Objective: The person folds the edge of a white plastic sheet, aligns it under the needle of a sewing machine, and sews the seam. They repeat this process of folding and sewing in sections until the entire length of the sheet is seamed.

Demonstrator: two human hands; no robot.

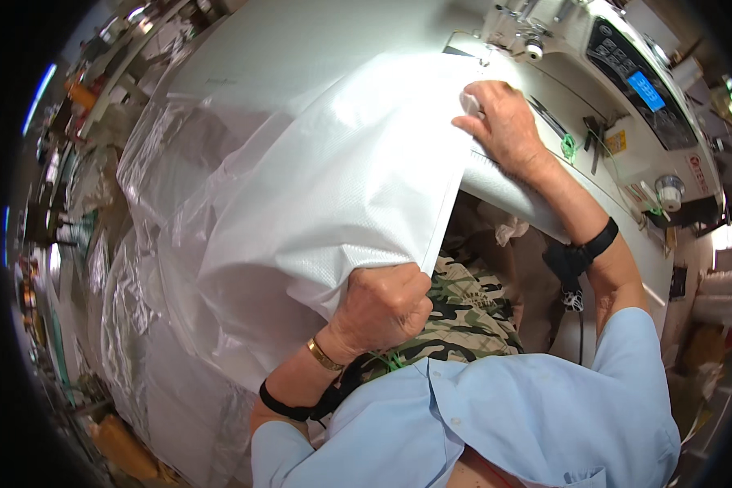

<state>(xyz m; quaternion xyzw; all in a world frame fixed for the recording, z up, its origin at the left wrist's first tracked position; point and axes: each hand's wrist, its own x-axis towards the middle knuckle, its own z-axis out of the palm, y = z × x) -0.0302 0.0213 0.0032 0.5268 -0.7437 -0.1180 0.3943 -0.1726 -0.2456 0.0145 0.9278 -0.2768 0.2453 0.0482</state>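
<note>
A large sheet of white woven plastic fabric (pixel 333 171) spreads over the table and hangs down toward my lap. Near its close end my left hand (pixel 385 305) is closed in a fist round the fabric edge, pulling folds into it. Farther off, my right hand (pixel 500 122) pinches the same edge between thumb and fingers, just short of the sewing machine's needle area (pixel 485 62). Between both hands the hemmed edge runs nearly straight. The white sewing machine (pixel 626 73) stands at the far right, its panel lit blue.
Scissors or snips (pixel 548 116) lie on the machine bed right of my right hand, beside a tangle of green thread (pixel 568 146). Crumpled clear plastic sheeting (pixel 138 285) piles up on the left. A rolled white edge of material (pixel 512 191) lies under my right forearm.
</note>
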